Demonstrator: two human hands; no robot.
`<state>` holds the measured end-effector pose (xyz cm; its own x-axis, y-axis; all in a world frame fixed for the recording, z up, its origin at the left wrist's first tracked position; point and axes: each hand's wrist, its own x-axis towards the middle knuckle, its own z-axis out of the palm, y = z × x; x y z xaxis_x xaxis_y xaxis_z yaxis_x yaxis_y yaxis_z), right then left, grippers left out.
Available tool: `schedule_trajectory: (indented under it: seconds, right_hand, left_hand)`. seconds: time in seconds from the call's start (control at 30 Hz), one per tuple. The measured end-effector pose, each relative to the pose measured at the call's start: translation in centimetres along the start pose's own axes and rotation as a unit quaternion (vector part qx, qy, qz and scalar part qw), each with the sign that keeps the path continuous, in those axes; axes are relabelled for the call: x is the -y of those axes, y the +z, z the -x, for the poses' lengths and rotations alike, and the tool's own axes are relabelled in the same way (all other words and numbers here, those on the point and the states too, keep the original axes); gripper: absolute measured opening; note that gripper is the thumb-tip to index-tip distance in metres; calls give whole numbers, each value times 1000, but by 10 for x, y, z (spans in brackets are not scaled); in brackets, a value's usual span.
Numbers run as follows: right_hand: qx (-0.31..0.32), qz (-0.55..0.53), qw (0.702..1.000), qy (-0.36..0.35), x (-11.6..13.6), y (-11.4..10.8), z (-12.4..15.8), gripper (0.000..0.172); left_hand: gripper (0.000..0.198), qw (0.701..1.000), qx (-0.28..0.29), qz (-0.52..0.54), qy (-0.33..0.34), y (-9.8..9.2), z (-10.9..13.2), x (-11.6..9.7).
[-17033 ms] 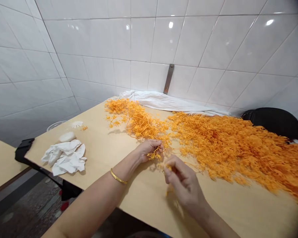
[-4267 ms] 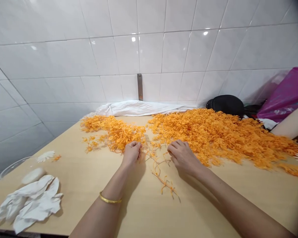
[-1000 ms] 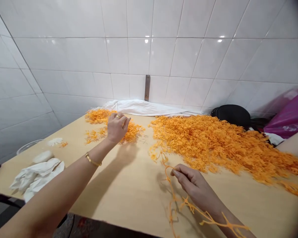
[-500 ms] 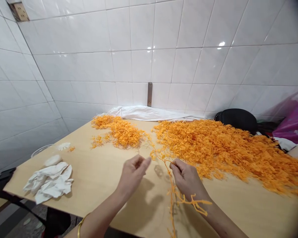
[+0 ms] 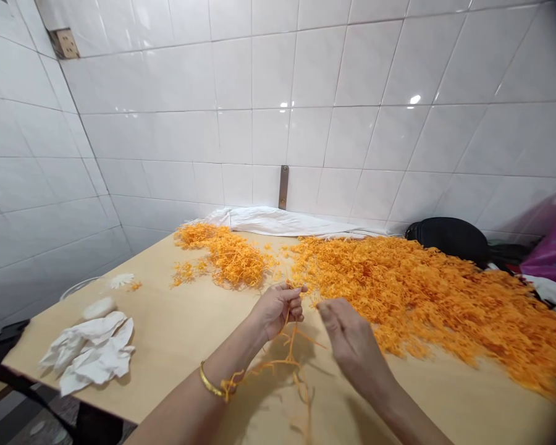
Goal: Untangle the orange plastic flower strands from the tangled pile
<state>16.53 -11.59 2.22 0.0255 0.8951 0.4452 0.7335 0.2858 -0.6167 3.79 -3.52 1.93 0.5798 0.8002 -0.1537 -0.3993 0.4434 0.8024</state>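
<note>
My left hand (image 5: pixel 279 307) is closed around the top of an orange plastic sprig (image 5: pixel 278 361), whose branches hang down over the wooden table (image 5: pixel 180 330) toward my wrist with its gold bangle (image 5: pixel 212 383). Just to the right, my right hand (image 5: pixel 347 340) hovers with its fingers bent together; motion blur hides whether it grips anything. A large heap of orange sprigs (image 5: pixel 421 296) covers the table's right half. A smaller orange pile (image 5: pixel 229 259) lies at the back left.
Crumpled white tissues (image 5: pixel 90 352) lie near the left table edge, with a white flower piece (image 5: pixel 120 280) behind them. A white cloth (image 5: pixel 278 220) runs along the tiled wall. A black bag (image 5: pixel 449 238) and a pink bag (image 5: pixel 553 253) sit at the right.
My left hand came back from the small pile and has closed on the sprig that my right hand held. My right hand's pinch has moved off the stem.
</note>
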Motion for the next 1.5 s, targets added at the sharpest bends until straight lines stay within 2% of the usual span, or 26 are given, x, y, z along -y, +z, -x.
schedule_trajectory:
  seconds: [0.1,0.2,0.3,0.43,0.57,0.7,0.77,0.93,1.1,1.17,1.33,1.5]
  right_hand:
    - [-58,-100,988,100,-17,-6,-18,32]
    - [-20,-243,954,172,-32,-1,-30,38]
    - [30,-338,927,157,-35,10,-33,40]
    - [27,-328,941,84,-36,22,-31,25]
    - [11,-284,955,86,-45,28,-30,32]
    - [29,-212,974,77,-49,34,-28,33]
    - [44,-186,979,66,-48,38,-27,34]
    - [87,-243,962,85,-50,44,-25,34]
    - [72,-236,965,90,-50,49,-24,33]
    - [71,-242,964,83,-47,50,-24,32]
    - [79,-314,944,61,-38,50,-25,24]
    - [101,-341,932,74,-34,47,-25,27]
  left_hand:
    - [11,996,91,-18,-5,-6,-2,5]
    - [10,990,126,-55,-14,-11,-2,11]
    - [7,988,111,-106,-22,-15,-1,18]
    - [10,986,89,-140,-31,-17,-2,22]
    - [19,991,80,-89,-60,-20,-4,19]
    - [28,998,8,-35,-42,-24,-10,22]
    - [23,999,-38,-20,-13,-24,-14,26]
    - [9,994,-105,25,26,-19,-18,33]
    - [4,989,-131,50,43,-15,-16,34]
    - [3,987,-133,83,26,-14,-16,34]
    - [18,974,-134,180,-26,-11,-17,32]
    - [17,965,-137,220,-50,-9,-16,27]
